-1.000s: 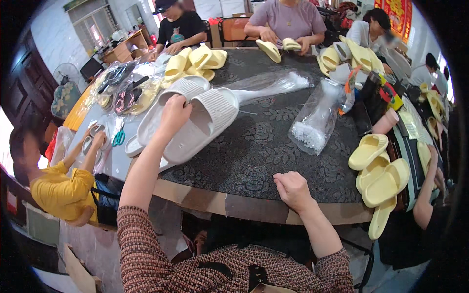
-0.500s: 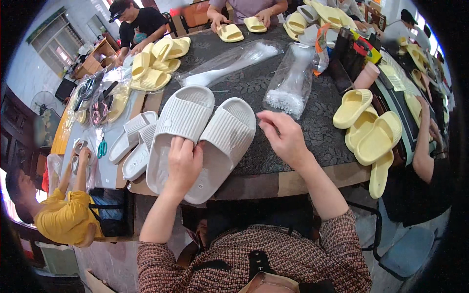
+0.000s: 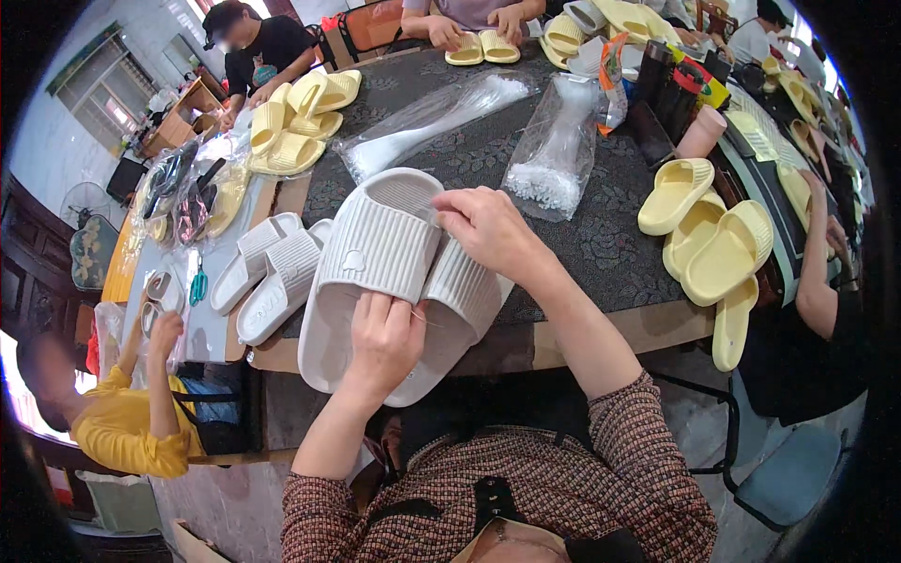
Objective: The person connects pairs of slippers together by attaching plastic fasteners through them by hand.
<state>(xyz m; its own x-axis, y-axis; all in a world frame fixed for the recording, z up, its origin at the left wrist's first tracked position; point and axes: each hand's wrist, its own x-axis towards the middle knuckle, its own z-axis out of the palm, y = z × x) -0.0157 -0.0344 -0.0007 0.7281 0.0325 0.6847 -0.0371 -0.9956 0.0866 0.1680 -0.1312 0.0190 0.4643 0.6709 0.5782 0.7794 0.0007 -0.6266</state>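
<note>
Left hand (image 3: 383,340) curled at 6 o'clock, fingers closed on the near edge of a pair of grey ribbed slides (image 3: 394,272) lying side by side on the dark patterned table (image 3: 601,249), heels overhanging its wooden rim. Right hand (image 3: 486,228) at 2 o'clock from the left, fingertips pinched together at the strap of the left slide, maybe on a thin tie, too small to tell. Second grey pair (image 3: 267,272) at 9 o'clock. Yellow slides (image 3: 709,249) stacked at 3 o'clock. Clear plastic bags (image 3: 554,150) at 1 o'clock, more yellow slides (image 3: 291,127) at 11 o'clock. Another person's hands on a yellow pair (image 3: 481,47) at 12 o'clock.
</note>
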